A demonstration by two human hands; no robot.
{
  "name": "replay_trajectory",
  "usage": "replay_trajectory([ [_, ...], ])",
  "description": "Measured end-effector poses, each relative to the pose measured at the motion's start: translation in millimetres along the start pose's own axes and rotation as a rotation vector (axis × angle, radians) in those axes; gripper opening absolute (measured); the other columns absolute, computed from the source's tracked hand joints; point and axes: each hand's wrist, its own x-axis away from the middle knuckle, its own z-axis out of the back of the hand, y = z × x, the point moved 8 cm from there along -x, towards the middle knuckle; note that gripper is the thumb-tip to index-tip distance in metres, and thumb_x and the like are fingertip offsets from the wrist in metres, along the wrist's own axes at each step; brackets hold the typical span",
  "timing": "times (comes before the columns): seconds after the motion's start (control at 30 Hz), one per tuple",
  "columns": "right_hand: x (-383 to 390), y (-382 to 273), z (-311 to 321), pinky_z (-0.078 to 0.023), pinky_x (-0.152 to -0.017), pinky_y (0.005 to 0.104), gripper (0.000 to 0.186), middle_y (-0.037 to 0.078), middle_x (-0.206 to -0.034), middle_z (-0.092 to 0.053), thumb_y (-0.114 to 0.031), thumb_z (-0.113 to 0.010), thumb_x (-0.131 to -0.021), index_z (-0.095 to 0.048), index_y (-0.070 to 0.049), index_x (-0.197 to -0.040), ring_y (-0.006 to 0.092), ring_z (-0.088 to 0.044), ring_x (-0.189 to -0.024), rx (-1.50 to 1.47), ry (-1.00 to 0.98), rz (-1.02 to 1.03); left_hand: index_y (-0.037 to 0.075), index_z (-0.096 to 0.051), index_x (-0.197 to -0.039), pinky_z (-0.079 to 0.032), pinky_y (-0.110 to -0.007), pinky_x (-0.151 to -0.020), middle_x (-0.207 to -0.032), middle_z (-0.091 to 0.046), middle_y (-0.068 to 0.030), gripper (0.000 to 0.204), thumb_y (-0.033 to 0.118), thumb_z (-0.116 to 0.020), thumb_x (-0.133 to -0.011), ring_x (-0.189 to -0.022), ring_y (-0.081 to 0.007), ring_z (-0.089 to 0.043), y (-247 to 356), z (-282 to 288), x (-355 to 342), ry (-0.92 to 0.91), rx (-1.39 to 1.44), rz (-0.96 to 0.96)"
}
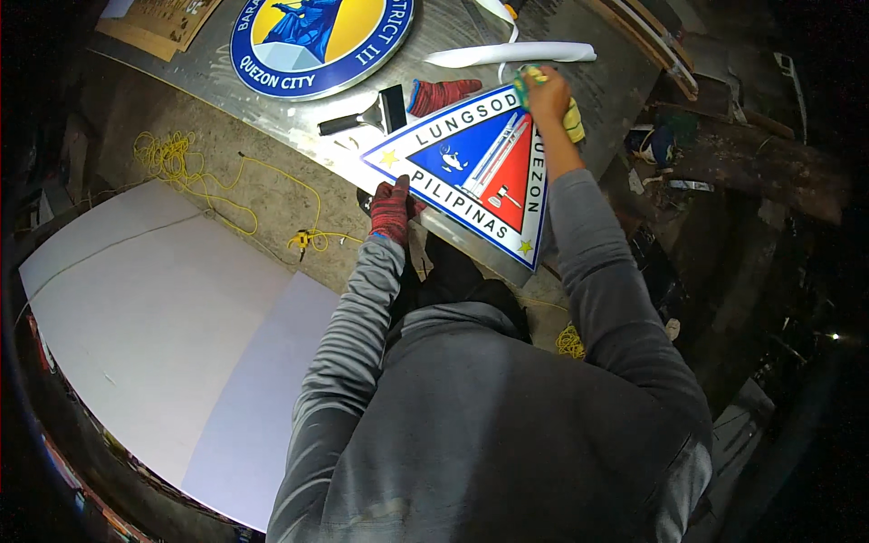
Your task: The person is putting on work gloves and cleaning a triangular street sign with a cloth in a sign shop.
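A triangular sign (pixel 453 167) in blue, red and white lies on the metal table. My left hand (pixel 391 210), in a red and dark knitted glove, grips its near left edge. At the sign's far corner my bare right hand (pixel 546 93) is closed on a yellow and green cloth (pixel 573 119), pressed against the sign's surface. The cloth is partly hidden under that hand. Just beyond the sign's far left edge lies an empty red glove (pixel 442 95). Beside it rests a wide-bladed black squeegee (pixel 391 110) with a dark handle.
A round blue-rimmed sign (pixel 246 61) lies at the table's far left. Rolled white sheeting (pixel 511 54) sits toward the back of the metal table (pixel 620 90). Yellow cord (pixel 172 154) is tangled on the floor, near a large white panel (pixel 136 308). Wood scraps (pixel 751 163) lie at right.
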Motion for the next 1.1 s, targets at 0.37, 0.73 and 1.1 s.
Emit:
replay_trajectory([
  [0.37,-67,39,82,-0.055,-0.066,0.0395,0.032,0.014,-0.088,-0.071,-0.027,-0.078,-0.077,-0.070,-0.007,-0.102,0.0266,-0.069,-0.073,-0.320,0.117,-0.240,0.006,-0.050,-0.091,-0.050,-0.031,-0.051,-0.074,-0.059,-0.0085,0.028,0.027,-0.068,-0.088,-0.057,-0.0189,-0.058,1,3,2,-0.059,0.052,0.028],
  [0.73,93,-83,-12,-0.051,-0.080,0.0463,0.036,0.022,-0.098,-0.068,-0.032,-0.071,-0.082,-0.069,-0.006,-0.106,0.0385,-0.065,-0.091,0.218,-0.253,0.199,0.010,-0.052,-0.113,-0.056,-0.033,-0.057,-0.081,-0.054,-0.0033,0.023,0.022,-0.058,-0.094,-0.063,-0.0149,-0.055,3,15,-14,-0.141,0.304,-0.023],
  [1.1,-5,-23,106,-0.054,-0.074,0.0461,0.033,0.018,-0.098,-0.069,-0.031,-0.070,-0.085,-0.067,-0.009,-0.108,0.0350,-0.069,-0.087,0.231,0.268,-0.077,0.007,-0.053,-0.117,-0.057,-0.036,-0.062,-0.086,-0.057,-0.0052,0.028,0.026,-0.055,-0.096,-0.068,-0.0168,-0.057,3,16,-22,-0.163,0.186,-0.039],
])
